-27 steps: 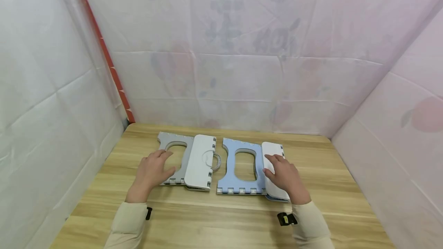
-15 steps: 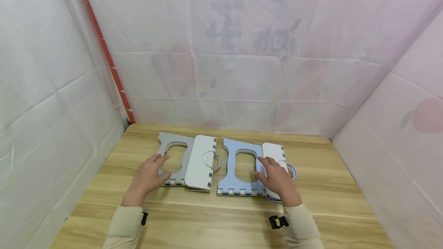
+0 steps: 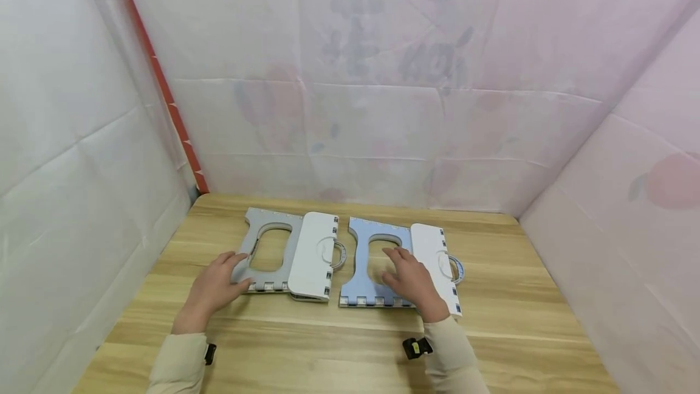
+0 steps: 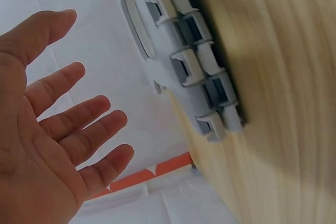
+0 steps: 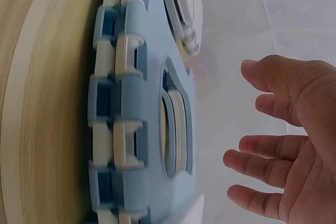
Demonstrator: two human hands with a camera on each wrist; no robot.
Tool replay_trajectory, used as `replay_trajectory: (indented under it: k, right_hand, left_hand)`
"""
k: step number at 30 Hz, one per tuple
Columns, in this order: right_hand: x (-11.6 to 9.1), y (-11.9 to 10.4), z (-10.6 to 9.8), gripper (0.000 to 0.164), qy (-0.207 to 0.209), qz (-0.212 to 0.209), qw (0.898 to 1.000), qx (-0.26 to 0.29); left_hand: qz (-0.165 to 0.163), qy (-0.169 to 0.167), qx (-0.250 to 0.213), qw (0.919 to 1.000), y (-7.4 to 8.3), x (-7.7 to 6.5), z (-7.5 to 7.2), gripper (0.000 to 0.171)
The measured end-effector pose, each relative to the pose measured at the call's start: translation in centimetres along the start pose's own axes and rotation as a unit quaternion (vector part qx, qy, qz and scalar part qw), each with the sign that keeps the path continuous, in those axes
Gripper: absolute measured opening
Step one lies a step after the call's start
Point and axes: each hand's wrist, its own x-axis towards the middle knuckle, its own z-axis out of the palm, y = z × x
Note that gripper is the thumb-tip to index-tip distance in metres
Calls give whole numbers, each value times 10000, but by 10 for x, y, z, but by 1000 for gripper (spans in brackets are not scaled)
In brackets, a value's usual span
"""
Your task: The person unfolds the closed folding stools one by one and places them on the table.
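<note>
Two folding step stools lie folded flat, side by side on the wooden table. On the left is the grey stool (image 3: 292, 242), with a white top panel and a small ring handle on its right side. The blue stool (image 3: 360, 254), built alike, lies to its right. My left hand (image 3: 214, 284) hovers over the grey stool's near left corner, its fingers spread and apart from it in the left wrist view. Above the blue stool's cut-out hangs my right hand (image 3: 410, 281), fingers loosely extended; the right wrist view shows a gap between them. Neither hand holds anything.
The wooden table (image 3: 306, 351) runs from the near edge of view to a white sheet wall (image 3: 377, 126) behind. Similar sheets stand at left and right. A red strip (image 3: 175, 120) runs down the left back corner.
Both hands have moved left, the right one from the blue stool's white panel to over its cut-out. The blue ring handle has come into sight. Both stools lie as before.
</note>
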Motion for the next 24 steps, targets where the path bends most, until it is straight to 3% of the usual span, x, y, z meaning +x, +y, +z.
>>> replay_trajectory:
  k: [8,19,24]
  right_hand:
    - [10,-13,16,51,-253,-112,9995,125]
    - [24,-26,27,54,-497,-278,9983,143]
    - [30,-30,33,56,-660,-345,9963,418]
  left_hand:
    - [-80,-85,4,9999,-9,-8,1,53]
    - [-232,-165,-138,9995,-18,-7,8,56]
    - [-258,-178,-222,9993,-21,-6,9,57]
